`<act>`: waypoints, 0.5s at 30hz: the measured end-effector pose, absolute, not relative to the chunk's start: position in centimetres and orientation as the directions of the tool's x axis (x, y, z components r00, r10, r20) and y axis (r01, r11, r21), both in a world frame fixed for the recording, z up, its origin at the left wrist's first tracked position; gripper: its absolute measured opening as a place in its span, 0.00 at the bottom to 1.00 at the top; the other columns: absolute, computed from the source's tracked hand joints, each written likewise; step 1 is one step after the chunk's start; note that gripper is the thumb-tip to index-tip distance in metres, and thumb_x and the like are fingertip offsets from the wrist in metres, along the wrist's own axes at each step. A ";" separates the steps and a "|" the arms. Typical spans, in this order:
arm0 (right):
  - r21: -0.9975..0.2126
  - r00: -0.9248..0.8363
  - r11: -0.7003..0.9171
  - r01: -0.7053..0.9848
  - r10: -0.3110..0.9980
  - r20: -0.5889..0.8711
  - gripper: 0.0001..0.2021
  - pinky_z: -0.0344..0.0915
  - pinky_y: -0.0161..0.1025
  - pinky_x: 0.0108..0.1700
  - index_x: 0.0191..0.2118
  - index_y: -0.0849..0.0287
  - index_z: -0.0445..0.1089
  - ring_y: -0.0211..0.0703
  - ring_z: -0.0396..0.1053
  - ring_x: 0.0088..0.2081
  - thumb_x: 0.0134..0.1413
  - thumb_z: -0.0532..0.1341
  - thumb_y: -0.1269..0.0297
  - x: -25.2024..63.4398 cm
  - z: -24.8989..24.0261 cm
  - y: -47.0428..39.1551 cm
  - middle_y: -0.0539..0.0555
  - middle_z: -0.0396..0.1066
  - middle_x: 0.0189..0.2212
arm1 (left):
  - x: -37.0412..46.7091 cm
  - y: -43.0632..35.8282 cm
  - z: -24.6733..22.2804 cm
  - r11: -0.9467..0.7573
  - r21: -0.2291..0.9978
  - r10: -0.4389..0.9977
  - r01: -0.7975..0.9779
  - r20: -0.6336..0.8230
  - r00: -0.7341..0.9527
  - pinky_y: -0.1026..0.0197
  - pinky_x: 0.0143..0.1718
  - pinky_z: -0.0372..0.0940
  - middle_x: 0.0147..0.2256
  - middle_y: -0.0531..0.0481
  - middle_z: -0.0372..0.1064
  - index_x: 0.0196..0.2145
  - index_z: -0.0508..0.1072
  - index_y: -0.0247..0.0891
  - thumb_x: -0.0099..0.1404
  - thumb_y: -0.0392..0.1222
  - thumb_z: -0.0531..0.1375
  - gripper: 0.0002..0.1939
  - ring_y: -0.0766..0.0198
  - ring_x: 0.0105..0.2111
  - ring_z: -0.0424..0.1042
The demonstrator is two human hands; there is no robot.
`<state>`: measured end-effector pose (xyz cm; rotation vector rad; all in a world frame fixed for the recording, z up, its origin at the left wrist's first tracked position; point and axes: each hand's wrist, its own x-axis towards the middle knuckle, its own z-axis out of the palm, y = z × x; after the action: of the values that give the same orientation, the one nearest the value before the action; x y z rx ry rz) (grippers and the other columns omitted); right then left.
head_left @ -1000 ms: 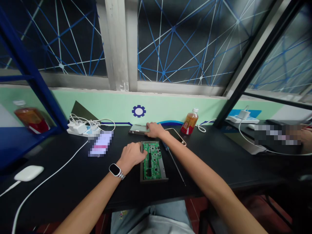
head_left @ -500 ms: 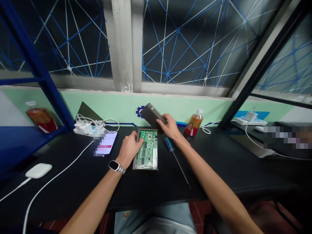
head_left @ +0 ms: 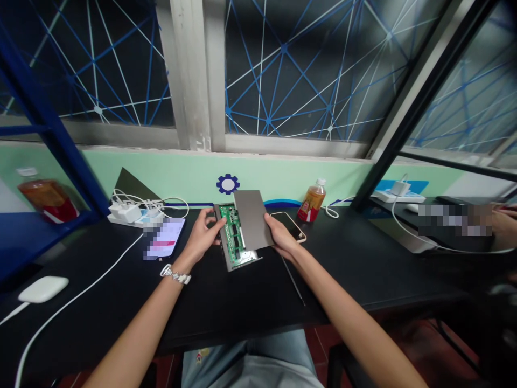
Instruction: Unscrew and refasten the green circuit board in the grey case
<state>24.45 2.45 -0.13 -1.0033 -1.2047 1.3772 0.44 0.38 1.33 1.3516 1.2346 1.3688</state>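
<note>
metal parts numbered two, both at the frame's centre: one open tray (head_left: 245, 264) bearing one green circuit board (head_left: 231, 237), its left edge gripped between thumb and fingers of the left hand (head_left: 201, 237), and one grey cover (head_left: 254, 218), its right edge pinched by the right hand (head_left: 283, 237). the cover overlapped the board's right side in view. one screwdriver (head_left: 294, 283) lay right of centre, its upper part hidden by the right hand. one lit phone (head_left: 168, 238) lay left of centre, one dark phone (head_left: 291, 224) right. one drink bottle (head_left: 312, 202) stood behind the dark phone; one power strip (head_left: 133, 218) sat at middle left. a black desk (head_left: 363, 275) spanned the lower half below a pale green wall (head_left: 189, 175) and windows (head_left: 302, 70).
</note>
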 end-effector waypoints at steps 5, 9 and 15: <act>-0.989 -0.158 0.064 -0.132 0.984 0.085 0.22 0.70 0.42 0.43 0.43 0.58 0.71 0.46 0.74 0.42 0.58 0.58 0.42 23.1 -0.8 1.8 0.56 0.76 0.41 | 0.4 0.1 1.9 -0.115 0.992 0.993 -0.054 0.113 -0.042 0.67 0.22 0.69 0.39 0.49 0.74 0.52 0.59 0.45 0.57 0.54 0.66 0.30 0.63 0.31 0.76; -0.995 -0.206 0.065 -0.082 0.975 0.081 0.23 0.70 0.43 0.45 0.44 0.58 0.70 0.47 0.73 0.44 0.60 0.55 0.42 23.0 -1.1 1.6 0.56 0.76 0.42 | 0.5 0.2 1.9 -0.104 0.989 0.994 -0.104 0.100 -0.041 0.64 0.24 0.71 0.38 0.48 0.75 0.53 0.59 0.45 0.58 0.53 0.67 0.30 0.62 0.29 0.76; -0.981 -0.210 0.186 0.049 0.962 0.172 0.23 0.69 0.42 0.47 0.42 0.57 0.70 0.45 0.72 0.45 0.62 0.50 0.42 22.7 -1.5 1.3 0.55 0.75 0.42 | 0.7 0.0 2.2 -0.106 0.984 0.994 -0.144 0.107 -0.003 0.62 0.24 0.72 0.40 0.45 0.75 0.52 0.58 0.45 0.58 0.53 0.67 0.30 0.60 0.31 0.77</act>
<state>22.69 1.31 -1.51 -1.0173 -1.4910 1.1854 0.71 0.05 2.16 1.1798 1.0458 1.3483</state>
